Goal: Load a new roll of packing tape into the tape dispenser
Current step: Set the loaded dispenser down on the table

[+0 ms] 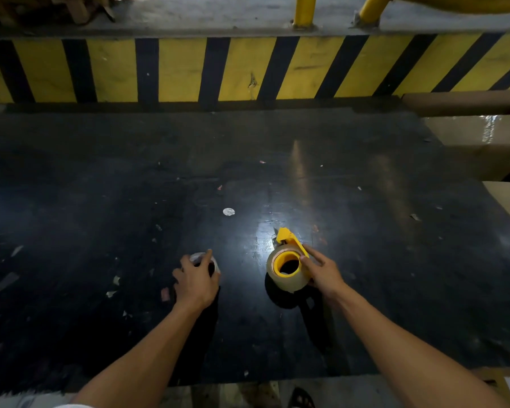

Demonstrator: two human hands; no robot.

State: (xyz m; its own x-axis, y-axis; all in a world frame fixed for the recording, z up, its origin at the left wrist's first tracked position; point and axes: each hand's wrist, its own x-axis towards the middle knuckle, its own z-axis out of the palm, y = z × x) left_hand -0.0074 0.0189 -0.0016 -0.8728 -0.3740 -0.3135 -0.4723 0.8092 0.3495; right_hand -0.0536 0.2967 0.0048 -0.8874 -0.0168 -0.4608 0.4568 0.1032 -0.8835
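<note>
Head view: dark scuffed table [100, 187], striped wall [183, 69] behind, boxes [477, 142] at its right edge. Left hand [196, 279] grips a core [215, 265]; right hand [321, 273] holds the dispenser [287, 260], lots of bare room around.

This place looks like a warehouse or a loading area, not a home. The work surface is a wide black table [100, 201], scratched and dirty, with small scraps of tape and paper on it. Behind it runs a wall with yellow and black warning stripes [189, 69], and above that stand yellow steel posts [304, 10] on a concrete ledge. At the right edge brown cardboard boxes [483, 142] are stacked, one sealed with shiny tape.
</note>
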